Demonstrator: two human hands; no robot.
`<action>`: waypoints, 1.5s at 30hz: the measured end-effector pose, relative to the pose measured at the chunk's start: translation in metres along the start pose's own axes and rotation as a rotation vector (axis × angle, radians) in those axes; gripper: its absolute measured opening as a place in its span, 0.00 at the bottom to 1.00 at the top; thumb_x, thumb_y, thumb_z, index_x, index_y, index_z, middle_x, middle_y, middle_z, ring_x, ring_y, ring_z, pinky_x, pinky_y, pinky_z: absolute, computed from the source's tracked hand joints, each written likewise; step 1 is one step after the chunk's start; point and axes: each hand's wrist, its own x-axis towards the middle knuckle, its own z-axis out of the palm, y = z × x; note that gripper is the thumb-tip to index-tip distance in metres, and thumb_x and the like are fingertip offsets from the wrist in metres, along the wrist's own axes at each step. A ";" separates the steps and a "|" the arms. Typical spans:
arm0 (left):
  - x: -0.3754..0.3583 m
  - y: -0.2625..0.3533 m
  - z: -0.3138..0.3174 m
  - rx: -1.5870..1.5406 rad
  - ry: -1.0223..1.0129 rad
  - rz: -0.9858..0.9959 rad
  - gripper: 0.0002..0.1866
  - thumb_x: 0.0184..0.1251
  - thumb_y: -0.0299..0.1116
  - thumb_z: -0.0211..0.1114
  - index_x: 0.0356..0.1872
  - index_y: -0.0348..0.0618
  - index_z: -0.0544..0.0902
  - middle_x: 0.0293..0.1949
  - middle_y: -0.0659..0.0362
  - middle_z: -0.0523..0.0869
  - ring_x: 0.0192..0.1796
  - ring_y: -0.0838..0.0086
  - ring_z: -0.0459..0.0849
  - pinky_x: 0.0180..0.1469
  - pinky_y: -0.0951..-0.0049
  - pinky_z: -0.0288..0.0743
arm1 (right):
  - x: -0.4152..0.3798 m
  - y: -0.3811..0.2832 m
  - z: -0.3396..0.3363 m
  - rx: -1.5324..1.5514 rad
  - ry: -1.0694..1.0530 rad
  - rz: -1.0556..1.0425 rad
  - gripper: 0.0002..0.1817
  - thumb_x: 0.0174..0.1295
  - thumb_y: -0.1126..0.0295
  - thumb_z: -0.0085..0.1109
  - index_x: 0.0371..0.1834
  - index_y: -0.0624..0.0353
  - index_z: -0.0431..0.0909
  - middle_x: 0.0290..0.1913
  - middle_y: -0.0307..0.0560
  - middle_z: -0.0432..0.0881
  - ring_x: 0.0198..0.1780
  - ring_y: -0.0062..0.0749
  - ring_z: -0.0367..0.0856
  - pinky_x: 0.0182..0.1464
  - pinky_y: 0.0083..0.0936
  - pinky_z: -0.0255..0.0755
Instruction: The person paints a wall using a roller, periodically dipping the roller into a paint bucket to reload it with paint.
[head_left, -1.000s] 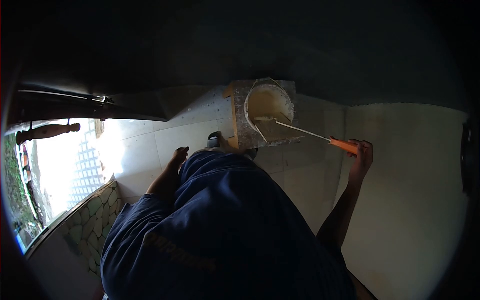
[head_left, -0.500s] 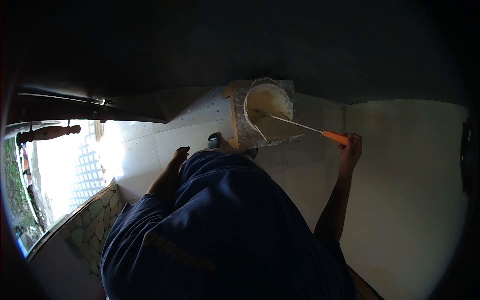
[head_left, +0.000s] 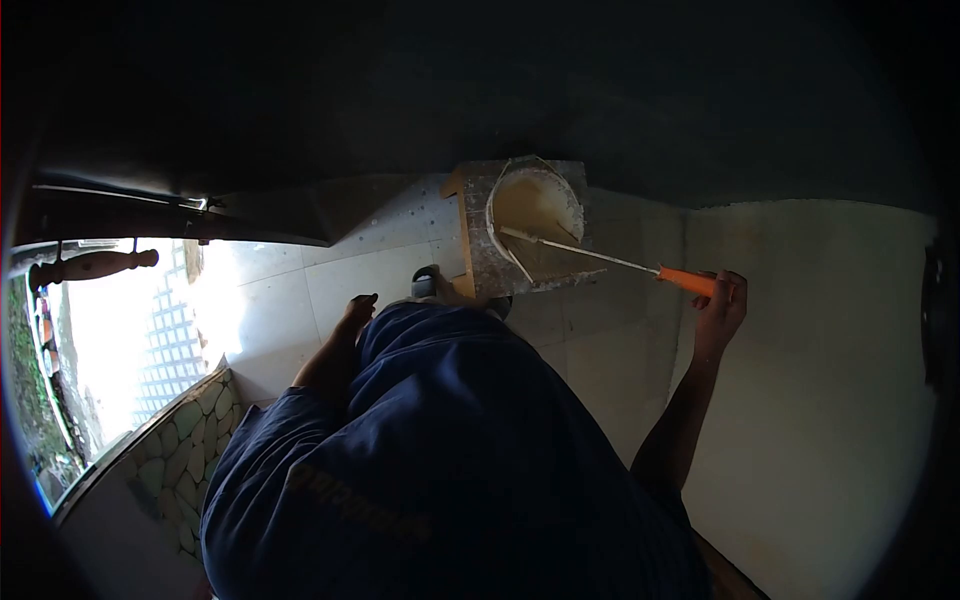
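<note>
My right hand [head_left: 722, 305] is closed round the orange handle of a long-shafted tool [head_left: 688, 281] at the right. The tool's thin, pale-stained shaft reaches left to a bucket [head_left: 491, 215], where its far end lies over the bucket's opening, near the rim's lower left. Pale, cream-coloured material coats the inside of this bucket, which stands on a stained wooden board or stool [head_left: 480, 262]. Beside my body on the left, my left hand [head_left: 361, 308] hangs away from the bucket. Its fingers look loosely bent, too small and dark to read clearly.
Below the board, a tiled floor [head_left: 370, 284] spreads out, with my shoe [head_left: 426, 281] on it. A dark surface [head_left: 400, 80] fills the top. The pale wall [head_left: 820, 380] is at the right, a stone-patterned low wall [head_left: 190, 450] at the left by a bright opening.
My right hand has moved right with the tool. The tool's far end, earlier down inside the bucket, now shows near the rim. My left hand has hardly moved.
</note>
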 end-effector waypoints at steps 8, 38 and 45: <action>0.005 -0.003 0.000 0.002 0.018 -0.008 0.23 0.58 0.51 0.58 0.44 0.43 0.79 0.30 0.56 0.81 0.27 0.69 0.76 0.29 0.67 0.72 | -0.001 -0.016 -0.006 -0.078 0.187 -0.022 0.10 0.63 0.66 0.45 0.34 0.64 0.67 0.21 0.45 0.76 0.13 0.19 0.63 0.16 0.17 0.60; -0.004 -0.002 -0.008 0.047 0.016 -0.027 0.23 0.58 0.51 0.58 0.45 0.43 0.78 0.31 0.57 0.80 0.27 0.70 0.74 0.30 0.67 0.72 | -0.010 0.020 0.033 -0.162 0.299 -0.063 0.14 0.64 0.62 0.48 0.34 0.64 0.67 0.21 0.43 0.72 0.17 0.22 0.70 0.17 0.18 0.64; -0.004 0.000 -0.010 0.123 0.009 -0.014 0.27 0.59 0.56 0.55 0.49 0.44 0.76 0.32 0.57 0.83 0.25 0.76 0.74 0.26 0.73 0.70 | -0.010 0.012 0.017 -0.164 0.305 -0.018 0.14 0.63 0.62 0.47 0.35 0.64 0.68 0.22 0.44 0.74 0.19 0.23 0.73 0.16 0.17 0.67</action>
